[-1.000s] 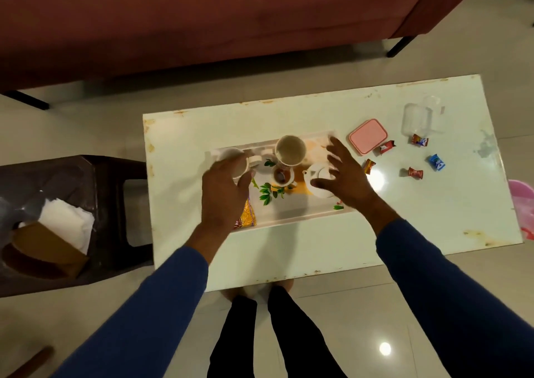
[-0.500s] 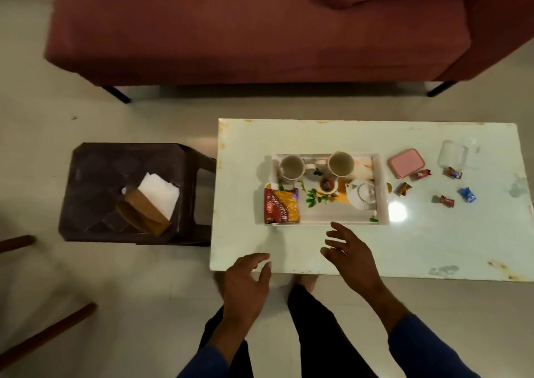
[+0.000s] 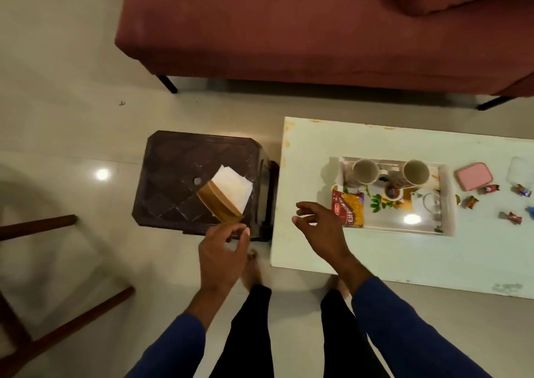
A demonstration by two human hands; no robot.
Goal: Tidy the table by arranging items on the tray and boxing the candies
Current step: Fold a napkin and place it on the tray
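Already sitting on the tray — two cups, teapot, snack packet. Still lying loose by the pink lid — candies, unboxed. Reaching toward the napkin holder: left hand open, empty; right hand likewise.

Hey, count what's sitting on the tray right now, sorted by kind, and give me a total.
Cups: 2
Small bowl: 1
Teapot: 1
Snack packet: 1
Total on the tray: 5
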